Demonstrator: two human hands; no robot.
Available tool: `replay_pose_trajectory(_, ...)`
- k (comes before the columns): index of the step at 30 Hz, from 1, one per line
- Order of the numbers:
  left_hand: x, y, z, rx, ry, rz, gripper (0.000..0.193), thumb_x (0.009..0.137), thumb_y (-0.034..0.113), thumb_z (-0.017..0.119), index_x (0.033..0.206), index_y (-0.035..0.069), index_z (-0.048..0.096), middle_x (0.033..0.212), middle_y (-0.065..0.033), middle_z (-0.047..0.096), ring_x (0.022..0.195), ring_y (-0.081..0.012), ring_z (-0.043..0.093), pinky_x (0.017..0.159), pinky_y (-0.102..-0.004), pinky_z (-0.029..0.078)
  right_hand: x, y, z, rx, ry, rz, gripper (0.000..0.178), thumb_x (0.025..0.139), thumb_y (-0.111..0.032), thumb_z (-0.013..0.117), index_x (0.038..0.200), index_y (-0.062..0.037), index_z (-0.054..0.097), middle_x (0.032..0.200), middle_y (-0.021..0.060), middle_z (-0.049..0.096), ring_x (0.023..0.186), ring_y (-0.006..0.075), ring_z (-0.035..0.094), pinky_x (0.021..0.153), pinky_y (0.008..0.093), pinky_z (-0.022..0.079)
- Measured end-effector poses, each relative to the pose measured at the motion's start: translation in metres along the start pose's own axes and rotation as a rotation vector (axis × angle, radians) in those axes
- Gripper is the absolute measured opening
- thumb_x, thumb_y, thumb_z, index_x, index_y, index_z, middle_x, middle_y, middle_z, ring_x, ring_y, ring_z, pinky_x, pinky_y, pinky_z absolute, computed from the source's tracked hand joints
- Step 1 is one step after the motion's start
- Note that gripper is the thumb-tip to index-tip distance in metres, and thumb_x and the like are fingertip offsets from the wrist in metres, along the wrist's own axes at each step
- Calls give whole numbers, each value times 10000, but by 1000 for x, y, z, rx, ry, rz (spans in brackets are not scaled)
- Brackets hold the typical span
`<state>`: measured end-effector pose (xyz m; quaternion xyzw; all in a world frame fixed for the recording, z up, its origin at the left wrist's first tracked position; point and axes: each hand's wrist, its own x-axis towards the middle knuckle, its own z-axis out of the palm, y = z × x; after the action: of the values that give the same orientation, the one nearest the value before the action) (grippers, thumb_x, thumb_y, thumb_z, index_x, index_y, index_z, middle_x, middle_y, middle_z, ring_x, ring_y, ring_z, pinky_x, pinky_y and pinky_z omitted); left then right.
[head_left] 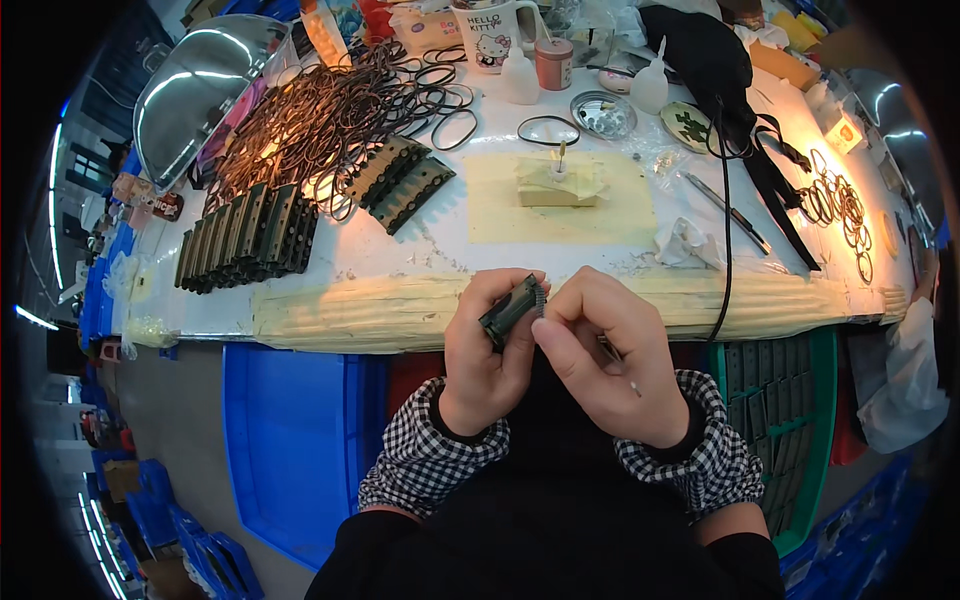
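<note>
My left hand (488, 345) is closed round a small dark green block-shaped part (510, 312), tilted up over the table's front edge. A grey ribbed strip (540, 300), like a small spring, shows at the part's right side. My right hand (620, 350) is closed, its thumb and forefinger tips at that strip. A thin metal tool (634, 388) pokes out from between its curled fingers; most of it is hidden. Similar dark green parts stand in a packed row (250, 238) on the left, and more lie in a group (398, 185) nearer the middle.
Brown elastic loops (320, 115) heap up behind the parts. A small yellow block (556, 192) sits on a yellow sheet (480, 222). Beyond are a white bottle (650, 85), a metal dish (603, 115) and a pen-like tool (728, 212). Below are blue (290, 450) and green (822, 440) crates.
</note>
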<state>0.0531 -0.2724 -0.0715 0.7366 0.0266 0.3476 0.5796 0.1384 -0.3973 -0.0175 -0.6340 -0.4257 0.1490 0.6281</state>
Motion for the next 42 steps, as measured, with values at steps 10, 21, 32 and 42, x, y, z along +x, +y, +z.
replay_pose_trajectory(10,1,13,-3,-183,7,-122,230,928,-4,541,1153,-38,511,1021,-102,626,947,-144,609,829,-263,490,-7,12,-12,74,-109,101,77,858,-37,598,812,2,550,708,23,485,526,64,380,488,230,315)
replay_pose_trajectory(21,-1,6,-6,-58,-12,-7,184,904,-1,587,1083,-38,572,983,-116,643,905,-157,632,783,-252,499,-8,15,6,177,-14,122,143,923,-69,583,798,-3,561,634,-60,483,523,-21,362,465,175,281)
replay_pose_trajectory(32,-3,16,-6,-548,27,-254,265,941,47,490,1192,-37,492,1053,-128,609,1011,-176,582,920,-321,467,-9,6,20,-27,74,86,141,871,-50,641,762,-16,559,615,17,528,477,69,501,445,219,363)
replay_pose_trajectory(42,1,10,-14,-975,37,-565,265,857,237,513,961,-6,538,912,-136,595,847,-185,557,781,-298,459,-10,8,37,-523,107,-309,129,744,-19,697,772,-41,573,653,90,544,521,268,543,471,337,420)
